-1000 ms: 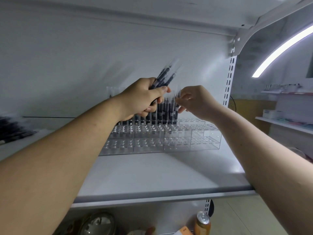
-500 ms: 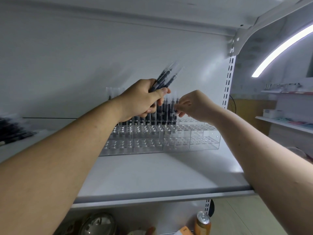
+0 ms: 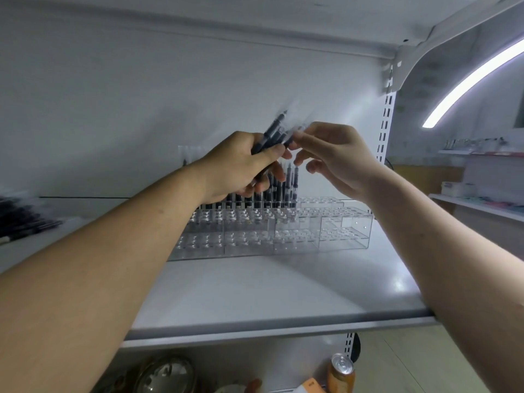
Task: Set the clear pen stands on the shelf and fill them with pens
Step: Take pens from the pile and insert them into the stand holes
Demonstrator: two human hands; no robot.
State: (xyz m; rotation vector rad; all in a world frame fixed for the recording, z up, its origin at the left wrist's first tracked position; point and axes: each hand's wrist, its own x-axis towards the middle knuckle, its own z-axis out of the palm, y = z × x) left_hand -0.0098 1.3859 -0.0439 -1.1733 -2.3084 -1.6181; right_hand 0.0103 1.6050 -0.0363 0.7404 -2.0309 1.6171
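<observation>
Left hand (image 3: 241, 165) has its fingers (image 3: 269, 153) wrapped tight round a bunch of dark-barrelled pens (image 3: 273, 131). Right hand (image 3: 337, 157) has its fingertips (image 3: 300, 139) at the clear tip of one pen, too blurry to tell if it's pinched. Below, the clear acrylic tiered pen stands (image 3: 283, 236) sit on the white metal shelf (image 3: 283, 293), back row part filled. Risk imo: tugging one pen loosens the bunch and the rest drop onto the stands.

Left hand (image 3: 238, 163) grips a pen bundle (image 3: 272, 132) above the clear stands (image 3: 283, 236); right hand (image 3: 337, 157) pinches its tip.
</observation>
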